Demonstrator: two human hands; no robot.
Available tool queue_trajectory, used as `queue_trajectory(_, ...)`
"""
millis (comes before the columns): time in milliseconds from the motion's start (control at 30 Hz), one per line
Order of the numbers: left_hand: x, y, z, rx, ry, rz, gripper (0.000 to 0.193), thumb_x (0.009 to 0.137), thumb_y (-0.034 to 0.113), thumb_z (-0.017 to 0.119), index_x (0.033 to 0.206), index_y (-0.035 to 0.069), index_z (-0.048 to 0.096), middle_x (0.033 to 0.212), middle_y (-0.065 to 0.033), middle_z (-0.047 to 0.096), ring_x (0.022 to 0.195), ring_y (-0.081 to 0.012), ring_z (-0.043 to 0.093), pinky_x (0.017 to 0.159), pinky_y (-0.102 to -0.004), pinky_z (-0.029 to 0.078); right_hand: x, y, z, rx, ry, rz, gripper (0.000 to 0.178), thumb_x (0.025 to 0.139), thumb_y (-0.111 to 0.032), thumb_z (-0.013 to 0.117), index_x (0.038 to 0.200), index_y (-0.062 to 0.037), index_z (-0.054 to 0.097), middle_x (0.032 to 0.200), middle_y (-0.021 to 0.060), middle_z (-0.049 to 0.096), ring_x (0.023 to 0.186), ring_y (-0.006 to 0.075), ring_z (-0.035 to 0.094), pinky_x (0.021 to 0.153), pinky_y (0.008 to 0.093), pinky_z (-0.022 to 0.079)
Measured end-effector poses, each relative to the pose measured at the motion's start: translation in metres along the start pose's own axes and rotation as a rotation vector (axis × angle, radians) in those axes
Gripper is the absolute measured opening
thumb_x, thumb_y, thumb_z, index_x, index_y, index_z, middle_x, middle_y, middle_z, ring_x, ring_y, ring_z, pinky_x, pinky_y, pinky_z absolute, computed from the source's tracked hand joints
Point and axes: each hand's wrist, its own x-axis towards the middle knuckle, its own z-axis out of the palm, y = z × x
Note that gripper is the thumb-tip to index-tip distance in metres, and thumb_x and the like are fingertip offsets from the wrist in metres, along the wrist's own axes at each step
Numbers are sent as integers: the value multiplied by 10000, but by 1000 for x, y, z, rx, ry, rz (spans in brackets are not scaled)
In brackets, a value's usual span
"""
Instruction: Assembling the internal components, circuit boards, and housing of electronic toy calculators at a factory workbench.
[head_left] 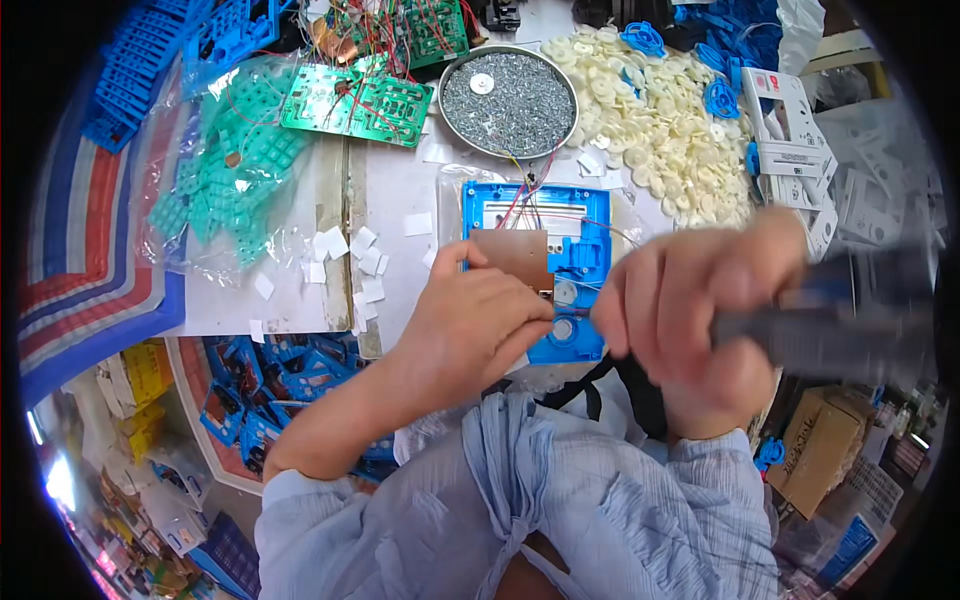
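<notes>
Head view, left to right. Striped sheet at far left; bag of teal keypads beside it, probably bagged to keep loose pieces together. White paper squares scattered on the worktop, green circuit board behind, likely parked out of the way. Left hand lies over the left part of the blue casing, bent fingers on the brown board, seemingly to steady it; can't tell if they pinch or only press. Round tray of small metal pieces stands just behind the casing, presumably for easy reach. Pale discs heaped right of it. Right hand curled tight around a dark tool, raised near the casing's right side; tool blurred, kind unclear. White housings beyond.

Blue casing: mid-worktop, right in front of the person, open side up. Roughly rectangular, brown board on its left-middle, thin wires at the top, blue fitting on the right, round pale part low down, partly hidden by hands.
</notes>
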Motion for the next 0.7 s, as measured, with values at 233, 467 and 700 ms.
queue_trajectory(233,-15,8,5,-36,93,-26,152,775,149,803,854,119,677,800,-1,682,754,-167,643,911,-423,374,-9,1,20,93,-57,-74,363,897,-224,748,1125,-124,484,683,13,524,586,145,514,648,372,487)
queue_trajectory(467,-11,9,-2,106,39,47,164,763,148,796,849,113,660,821,-1,672,781,-167,648,928,-451,380,-13,5,25,106,-54,-101,311,910,-205,752,1051,-122,488,572,-5,524,483,124,494,494,303,464)
queue_trajectory(700,-15,-8,-5,228,107,49,155,788,120,759,856,85,623,968,-43,702,901,-218,675,1090,-559,319,-8,25,17,-45,137,-160,312,917,-208,719,1082,-106,474,633,5,490,537,129,464,520,309,433)
